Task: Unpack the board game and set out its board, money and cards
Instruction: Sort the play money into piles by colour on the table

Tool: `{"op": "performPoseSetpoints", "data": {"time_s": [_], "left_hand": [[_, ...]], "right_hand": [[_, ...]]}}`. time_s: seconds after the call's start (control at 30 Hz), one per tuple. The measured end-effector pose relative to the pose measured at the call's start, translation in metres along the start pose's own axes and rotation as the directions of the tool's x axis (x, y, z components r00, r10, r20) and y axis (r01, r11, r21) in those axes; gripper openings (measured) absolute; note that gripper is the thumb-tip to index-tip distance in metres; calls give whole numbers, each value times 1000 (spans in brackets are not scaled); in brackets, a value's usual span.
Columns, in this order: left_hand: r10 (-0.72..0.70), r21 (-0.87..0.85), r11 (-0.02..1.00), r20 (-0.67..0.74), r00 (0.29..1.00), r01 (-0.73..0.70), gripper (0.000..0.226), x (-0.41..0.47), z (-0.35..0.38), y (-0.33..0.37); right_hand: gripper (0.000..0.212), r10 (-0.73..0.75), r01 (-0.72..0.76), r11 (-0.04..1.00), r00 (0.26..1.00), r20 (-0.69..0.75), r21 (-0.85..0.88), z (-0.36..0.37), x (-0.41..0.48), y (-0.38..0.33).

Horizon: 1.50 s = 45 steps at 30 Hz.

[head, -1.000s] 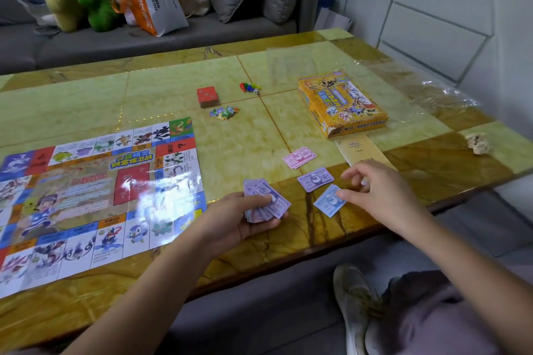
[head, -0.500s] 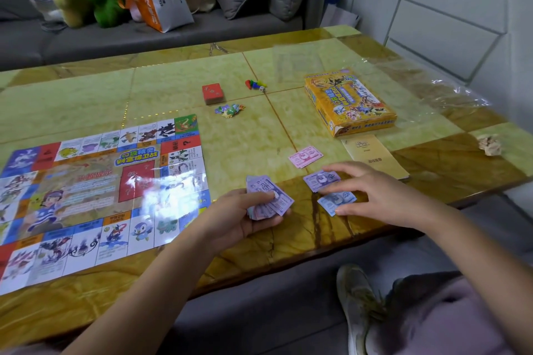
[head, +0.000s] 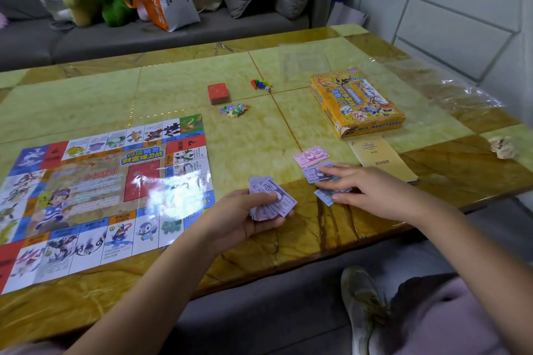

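The game board (head: 95, 193) lies unfolded on the left of the table. My left hand (head: 245, 217) grips a stack of purple play money (head: 269, 199) just right of the board. My right hand (head: 372, 190) lies flat over two small piles, its straight fingers touching a purple note (head: 315, 173) and a blue note (head: 326, 196). A pink note (head: 311, 155) lies just beyond them. A red card deck (head: 218, 93), coloured pawns with a die (head: 261, 84) and a heap of small tokens (head: 235, 109) sit mid-table. The yellow game box (head: 356, 102) stands to the right.
A tan rule booklet (head: 380, 157) lies in front of the box. Clear plastic wrap (head: 441, 86) spreads at the far right, with a crumpled paper scrap (head: 503, 147) near the edge. A grey sofa (head: 144, 34) with plush toys and a paper bag runs behind the table.
My right hand has slid left from the booklet's edge onto the purple and blue notes. My left hand keeps its hold on the money stack.
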<state>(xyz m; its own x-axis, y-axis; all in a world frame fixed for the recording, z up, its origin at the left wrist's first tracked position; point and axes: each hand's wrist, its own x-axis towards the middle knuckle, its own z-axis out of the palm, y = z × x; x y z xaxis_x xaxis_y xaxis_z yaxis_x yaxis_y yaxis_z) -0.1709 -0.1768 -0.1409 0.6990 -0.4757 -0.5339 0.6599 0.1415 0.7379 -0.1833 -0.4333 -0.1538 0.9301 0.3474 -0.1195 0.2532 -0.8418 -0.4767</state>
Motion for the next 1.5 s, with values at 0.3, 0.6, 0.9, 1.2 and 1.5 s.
{"op": "performPoseSetpoints", "data": {"time_s": [0.3, 0.6, 0.9, 1.2, 1.5], "left_hand": [[9, -1, 1000, 14, 1000, -9, 20, 0, -2, 1], [16, -14, 1000, 10, 1000, -16, 23, -1, -6, 4], [27, -35, 999, 11, 1000, -27, 23, -1, -8, 8], [17, -27, 999, -5, 1000, -17, 22, 0, -6, 6], [15, -25, 1000, -25, 1000, -16, 21, 0, -7, 5]], "right_hand": [[29, 50, -29, 994, 979, -199, 106, -5, 7, -9], [35, 114, -123, 989, 988, -108, -77, -7, 44, -11], [33, 158, -168, 984, 976, -148, -61, -8, 52, -12], [26, 138, -137, 990, 950, -280, 25, -11, 51, -6], [49, 100, -109, 990, 990, -96, -94, -34, 75, 0]]}}
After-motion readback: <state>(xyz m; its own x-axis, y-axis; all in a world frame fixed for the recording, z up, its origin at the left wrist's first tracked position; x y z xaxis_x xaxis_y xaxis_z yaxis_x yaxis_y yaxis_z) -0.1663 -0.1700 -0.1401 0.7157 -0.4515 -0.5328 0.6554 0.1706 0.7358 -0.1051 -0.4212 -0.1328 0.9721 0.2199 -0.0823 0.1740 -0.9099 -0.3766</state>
